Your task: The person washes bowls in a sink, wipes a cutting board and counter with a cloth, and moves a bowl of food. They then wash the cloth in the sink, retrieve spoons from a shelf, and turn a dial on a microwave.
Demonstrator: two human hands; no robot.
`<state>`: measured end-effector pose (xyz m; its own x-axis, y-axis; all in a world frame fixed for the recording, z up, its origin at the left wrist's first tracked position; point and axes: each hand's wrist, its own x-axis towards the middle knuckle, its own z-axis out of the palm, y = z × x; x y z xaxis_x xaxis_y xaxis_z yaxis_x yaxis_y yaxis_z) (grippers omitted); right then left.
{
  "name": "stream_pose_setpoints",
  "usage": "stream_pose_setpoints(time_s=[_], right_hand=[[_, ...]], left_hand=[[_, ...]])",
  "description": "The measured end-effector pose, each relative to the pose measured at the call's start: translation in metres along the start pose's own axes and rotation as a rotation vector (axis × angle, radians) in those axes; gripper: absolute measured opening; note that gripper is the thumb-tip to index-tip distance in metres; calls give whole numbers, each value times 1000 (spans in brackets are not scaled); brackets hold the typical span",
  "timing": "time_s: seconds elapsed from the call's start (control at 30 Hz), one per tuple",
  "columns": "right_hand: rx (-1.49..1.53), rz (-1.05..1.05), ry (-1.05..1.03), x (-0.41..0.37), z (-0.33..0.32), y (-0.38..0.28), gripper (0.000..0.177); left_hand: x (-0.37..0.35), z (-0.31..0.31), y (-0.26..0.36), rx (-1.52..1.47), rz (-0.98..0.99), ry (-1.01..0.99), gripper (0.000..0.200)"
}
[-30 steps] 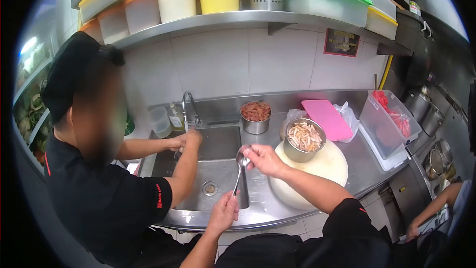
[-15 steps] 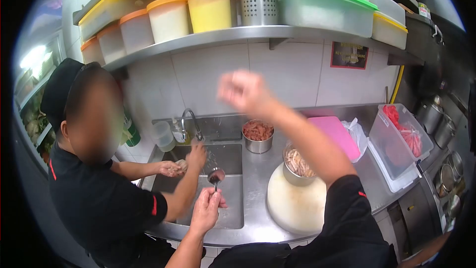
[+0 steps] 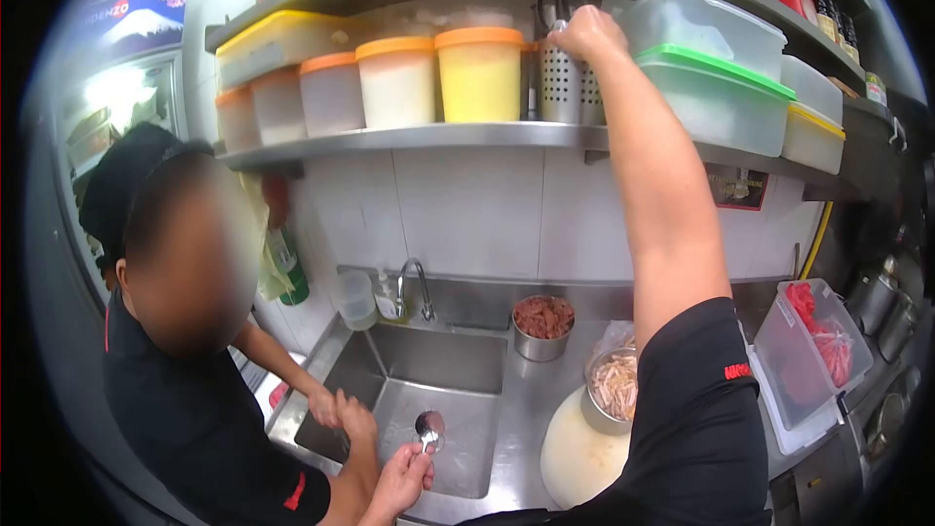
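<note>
My right hand (image 3: pixel 584 34) is raised to the upper shelf, fingers curled at the top of a perforated steel utensil holder (image 3: pixel 563 83) with scissors (image 3: pixel 553 2) in it. What the fingers hold, if anything, is hidden. My left hand (image 3: pixel 404 479) is low over the steel sink (image 3: pixel 443 362) and grips the handle of a metal ladle (image 3: pixel 430 425), bowl up. A co-worker in black stands at my left, with both hands (image 3: pixel 339 411) in the sink, close to the ladle.
A faucet (image 3: pixel 417 281) stands behind the sink. Right of it are a steel bowl of reddish meat (image 3: pixel 543 324), a steel bowl of pale strips (image 3: pixel 612 385) on a round white board (image 3: pixel 573 453), and a clear bin (image 3: pixel 808 356). Lidded tubs (image 3: pixel 479 73) line the shelf.
My right hand has left the ladle and risen from counter height to the utensil holder on the shelf. My left hand keeps the ladle over the sink. My view tilted upward.
</note>
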<state>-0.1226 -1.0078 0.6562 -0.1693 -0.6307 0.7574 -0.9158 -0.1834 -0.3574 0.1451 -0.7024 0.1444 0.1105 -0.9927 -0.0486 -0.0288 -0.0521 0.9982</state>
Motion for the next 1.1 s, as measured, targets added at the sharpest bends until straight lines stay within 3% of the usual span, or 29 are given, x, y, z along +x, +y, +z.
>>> stream_pose_setpoints(time_s=[0.07, 0.17, 0.3, 0.37, 0.43, 0.47, 0.5, 0.57, 0.63, 0.7, 0.77, 0.87, 0.97, 1.1], right_hand=[[56, 69, -42, 9, 2, -4, 58], [274, 219, 51, 24, 6, -11, 41], [439, 240, 149, 19, -6, -30, 37], [624, 85, 235, 4, -23, -41, 31], [699, -184, 577, 17, -15, -57, 24], [728, -271, 776, 18, -14, -68, 25], [761, -313, 807, 2, -24, -78, 25], [782, -484, 862, -39, -37, -93, 21], [799, -600, 769, -92, -42, -99, 19], [1051, -693, 538, -139, -28, -103, 22], [1153, -740, 75, -191, -9, -95, 23], [1218, -793, -301, -242, 26, -82, 26], [1205, -724, -433, -268, 43, -69, 27], [1054, -824, -446, -239, 48, -54, 32]], left_hand=[[2, -2, -1, 9, -82, 53, 12], [2, -8, -1, 31, -34, 12, 20], [15, -7, 13, -3, 92, 54, 14], [30, -10, 4, -113, 193, 89, 11], [33, -9, 24, -167, 226, 117, 9], [33, -10, 42, -187, 148, 134, 8], [46, -16, 37, -175, 279, 173, 7], [49, -23, 63, -33, 346, 304, 11], [44, -3, 119, -98, 449, 417, 23], [64, -15, 141, -229, 716, 218, 31], [60, 28, 193, -334, 710, 463, 38], [56, 51, 228, -578, 686, 415, 39], [66, 42, 218, -315, 767, 27, 36], [67, 58, 213, -452, 617, -27, 24]])
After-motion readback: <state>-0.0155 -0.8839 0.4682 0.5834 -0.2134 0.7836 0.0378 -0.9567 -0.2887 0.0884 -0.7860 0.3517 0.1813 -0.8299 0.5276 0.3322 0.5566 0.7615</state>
